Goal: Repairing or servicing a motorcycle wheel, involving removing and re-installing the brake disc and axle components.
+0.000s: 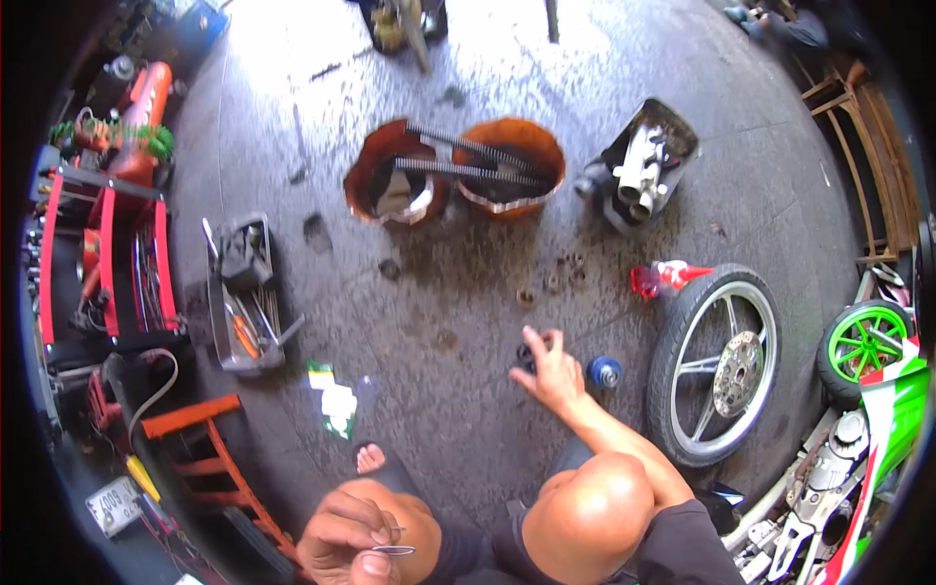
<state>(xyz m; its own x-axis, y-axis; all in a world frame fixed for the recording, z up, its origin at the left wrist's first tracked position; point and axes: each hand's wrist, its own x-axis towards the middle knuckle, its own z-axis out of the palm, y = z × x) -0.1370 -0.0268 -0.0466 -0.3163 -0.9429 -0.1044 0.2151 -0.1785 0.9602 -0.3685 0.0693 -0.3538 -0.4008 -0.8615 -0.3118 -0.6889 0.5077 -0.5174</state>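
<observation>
At the lower left of the frame, my left hand (341,534) is closed in a pinch on a thin wire (394,551). Near the centre, my right hand (560,378) is partly open, fingers spread around a small dark part (526,358) by the floor (439,409); I cannot tell whether they touch. Just right is a blue can (604,371), then a wheel (738,375). Orange tubs (553,161) stand at upper centre.

Blue part (604,371), blk tyre (660,390), silver spokes (698,368), red/wht btl (671,275), prob. silvery wire (395,552)
</observation>
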